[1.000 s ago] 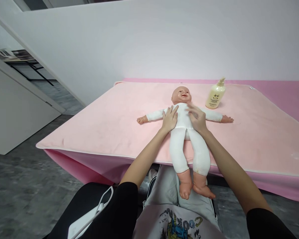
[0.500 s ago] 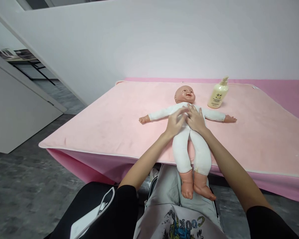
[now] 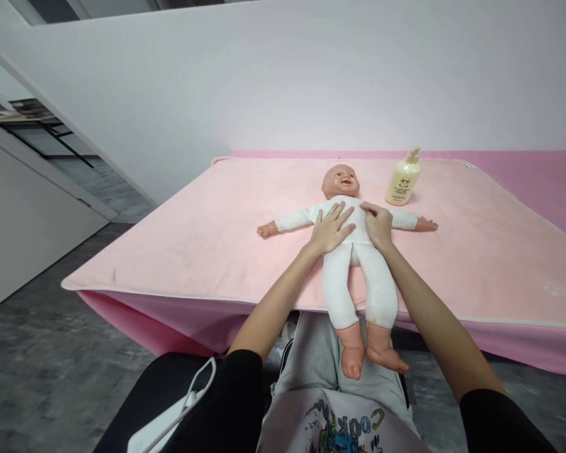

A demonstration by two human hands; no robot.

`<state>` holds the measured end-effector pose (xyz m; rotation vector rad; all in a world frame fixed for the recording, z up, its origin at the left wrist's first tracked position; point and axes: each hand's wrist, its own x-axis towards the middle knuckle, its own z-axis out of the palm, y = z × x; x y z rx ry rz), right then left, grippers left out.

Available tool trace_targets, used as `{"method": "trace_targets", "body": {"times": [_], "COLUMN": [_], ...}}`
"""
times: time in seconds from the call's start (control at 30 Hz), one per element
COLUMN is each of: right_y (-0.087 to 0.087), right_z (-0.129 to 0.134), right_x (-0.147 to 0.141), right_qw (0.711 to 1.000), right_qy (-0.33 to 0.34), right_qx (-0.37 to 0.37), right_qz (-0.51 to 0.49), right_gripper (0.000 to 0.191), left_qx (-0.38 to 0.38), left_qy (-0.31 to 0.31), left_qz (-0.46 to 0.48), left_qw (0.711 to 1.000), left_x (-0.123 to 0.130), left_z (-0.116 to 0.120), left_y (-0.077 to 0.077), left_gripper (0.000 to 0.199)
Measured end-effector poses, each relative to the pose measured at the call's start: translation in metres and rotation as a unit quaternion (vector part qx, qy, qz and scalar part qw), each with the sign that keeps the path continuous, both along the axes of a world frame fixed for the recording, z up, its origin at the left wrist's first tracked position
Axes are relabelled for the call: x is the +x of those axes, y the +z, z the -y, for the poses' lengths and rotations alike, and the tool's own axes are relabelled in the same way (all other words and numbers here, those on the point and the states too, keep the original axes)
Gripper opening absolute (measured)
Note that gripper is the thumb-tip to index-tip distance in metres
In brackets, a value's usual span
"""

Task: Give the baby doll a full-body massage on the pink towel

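Observation:
A baby doll (image 3: 361,217) in a white cloth body lies face up, arms spread out to both sides. Its feet stick out past the table's front edge above my lap. My left hand (image 3: 332,229) rests flat on the left part of its chest and belly, fingers spread. On the other side of the torso, close to the doll's armpit, is my right hand (image 3: 378,225). Its fingers are curled in, with the tips against the chest, and I see nothing in them. A pale yellow pump bottle (image 3: 402,182) stands behind the doll's arm on the right.
A pink blanket (image 3: 193,233) covers the table, over a darker pink cloth (image 3: 547,182). Behind it rises a white wall (image 3: 311,75). On my lap at the left lies a white device with a cable (image 3: 163,425). A door (image 3: 33,220) is at far left.
My hands were close together at the middle of the doll's chest. They have parted to its two sides; the left fingers have spread and the right ones have curled.

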<state>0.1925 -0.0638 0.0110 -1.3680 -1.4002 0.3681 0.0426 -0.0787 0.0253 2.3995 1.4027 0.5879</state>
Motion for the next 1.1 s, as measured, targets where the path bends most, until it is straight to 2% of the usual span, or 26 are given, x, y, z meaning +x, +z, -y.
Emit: {"method": "trace_targets", "body": {"times": [0.07, 0.17, 0.23, 0.3, 0.43, 0.57, 0.73, 0.83, 0.97, 1.1], "right_y": [0.001, 0.002, 0.003, 0.004, 0.006, 0.003, -0.008, -0.017, -0.027, -0.026], "right_z": [0.009, 0.019, 0.021, 0.021, 0.015, 0.003, -0.011, -0.012, -0.009, -0.006], "right_x": [-0.008, -0.016, -0.018, -0.018, -0.019, -0.015, 0.018, 0.044, 0.062, 0.065], "right_qw": [0.995, 0.963, 0.943, 0.931, 0.926, 0.937, 0.937, 0.919, 0.895, 0.889], "right_qy": [0.085, 0.236, 0.284, 0.286, 0.215, 0.104, 0.002, -0.077, -0.174, -0.198], "right_qx": [0.039, 0.072, 0.071, 0.059, 0.013, -0.056, -0.141, -0.136, -0.124, -0.134], "right_qz": [0.038, 0.108, 0.161, 0.219, 0.31, 0.33, 0.318, 0.363, 0.391, 0.391], "right_gripper": [0.037, 0.035, 0.037, 0.037, 0.035, 0.046, 0.063, 0.062, 0.063, 0.063], "left_qx": [-0.012, -0.03, -0.032, -0.023, 0.002, 0.011, 0.032, 0.078, 0.094, 0.107], "left_qy": [0.044, 0.098, 0.124, 0.153, 0.211, 0.266, 0.322, 0.364, 0.396, 0.421], "left_qz": [0.027, 0.072, 0.083, 0.073, 0.029, 0.015, 0.005, 0.003, -0.01, -0.043], "left_qw": [0.999, 0.992, 0.988, 0.985, 0.977, 0.964, 0.946, 0.928, 0.914, 0.9], "left_x": [-0.003, -0.009, -0.012, -0.014, -0.01, -0.007, -0.018, -0.03, -0.041, -0.055], "left_z": [-0.008, -0.019, -0.024, -0.026, -0.028, -0.033, -0.034, -0.03, -0.025, -0.023], "left_y": [-0.005, -0.014, -0.018, -0.02, -0.018, -0.017, -0.021, -0.025, -0.028, -0.026], "left_gripper": [0.052, 0.052, 0.052, 0.052, 0.058, 0.068, 0.071, 0.069, 0.069, 0.07]}}
